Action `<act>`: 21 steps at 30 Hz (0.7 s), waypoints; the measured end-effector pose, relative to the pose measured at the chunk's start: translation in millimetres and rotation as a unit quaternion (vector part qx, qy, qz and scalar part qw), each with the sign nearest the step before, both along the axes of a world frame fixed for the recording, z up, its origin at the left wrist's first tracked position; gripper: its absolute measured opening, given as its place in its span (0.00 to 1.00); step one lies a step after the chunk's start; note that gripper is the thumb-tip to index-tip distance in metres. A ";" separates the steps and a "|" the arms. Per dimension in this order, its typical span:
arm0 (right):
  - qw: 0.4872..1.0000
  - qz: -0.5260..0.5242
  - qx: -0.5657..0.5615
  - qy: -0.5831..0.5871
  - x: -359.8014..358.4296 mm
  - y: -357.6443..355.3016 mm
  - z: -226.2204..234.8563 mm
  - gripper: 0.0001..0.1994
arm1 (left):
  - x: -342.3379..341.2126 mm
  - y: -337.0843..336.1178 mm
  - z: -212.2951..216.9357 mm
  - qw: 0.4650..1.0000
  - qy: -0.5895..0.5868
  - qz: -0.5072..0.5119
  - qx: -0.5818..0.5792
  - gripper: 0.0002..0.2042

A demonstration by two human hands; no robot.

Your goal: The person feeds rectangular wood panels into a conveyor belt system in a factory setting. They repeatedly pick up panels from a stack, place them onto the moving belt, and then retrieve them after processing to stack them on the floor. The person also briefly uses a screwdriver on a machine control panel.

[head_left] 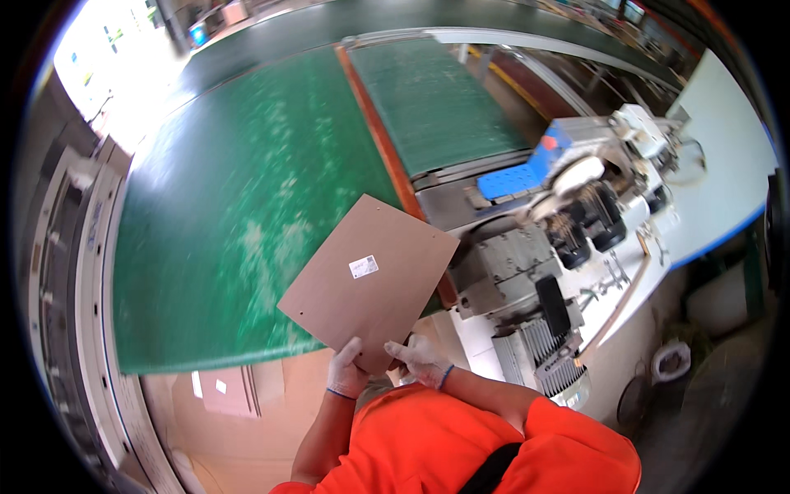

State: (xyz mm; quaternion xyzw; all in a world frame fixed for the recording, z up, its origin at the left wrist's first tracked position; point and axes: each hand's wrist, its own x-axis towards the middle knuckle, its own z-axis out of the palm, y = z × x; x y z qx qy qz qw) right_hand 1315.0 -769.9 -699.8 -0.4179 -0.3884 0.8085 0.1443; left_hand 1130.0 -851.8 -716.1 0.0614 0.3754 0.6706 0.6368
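- Brown panel (374, 288): over green belt's (189, 247) near right corner, overhanging its near edge; touching or lifted, can't tell.
- Left hand (346, 372): gloved, gripping panel's near end.
- Right hand (421, 361): gloved, gripping same end, right side.
- Panel stack (230, 393): off belt's near edge, left.
- Room: belt surface extends left of and beyond panel. Tight right: orange strip (372, 123) along belt edge, machine (514, 263) just past.
- White-rimmed round thing (657, 362): well right of belt; contents unclear.
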 end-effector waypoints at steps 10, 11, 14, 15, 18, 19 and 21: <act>0.934 0.353 -0.040 -0.015 -87.1 -63.9 -17.3 0.15 | -40.9 -248.0 -5.7 0.921 -0.026 0.386 -0.043 0.28; 0.935 0.352 -0.040 -0.009 -95.6 -72.5 -15.4 0.13 | -38.8 -280.6 -7.4 0.896 -0.021 0.442 -0.044 0.27; 0.924 0.381 -0.037 0.004 -128.6 -106.5 -2.7 0.09 | -38.9 -390.7 -34.9 0.785 -0.038 0.616 -0.044 0.19; 0.920 0.390 -0.037 0.000 -136.9 -120.6 -4.7 0.09 | -32.0 -428.6 -40.4 0.744 -0.045 0.665 -0.048 0.18; 0.908 0.420 -0.007 -0.012 -158.1 -171.8 -21.8 0.08 | -26.5 -522.9 -21.9 0.628 0.012 0.777 -0.032 0.13; 0.903 0.430 -0.011 -0.016 -164.5 -189.3 -21.4 0.09 | -24.3 -556.3 -16.1 0.581 0.030 0.812 -0.044 0.13; 0.878 0.477 -0.031 -0.024 -173.8 -223.7 -31.9 0.10 | -3.8 -640.5 -31.2 0.467 0.037 0.881 -0.064 0.15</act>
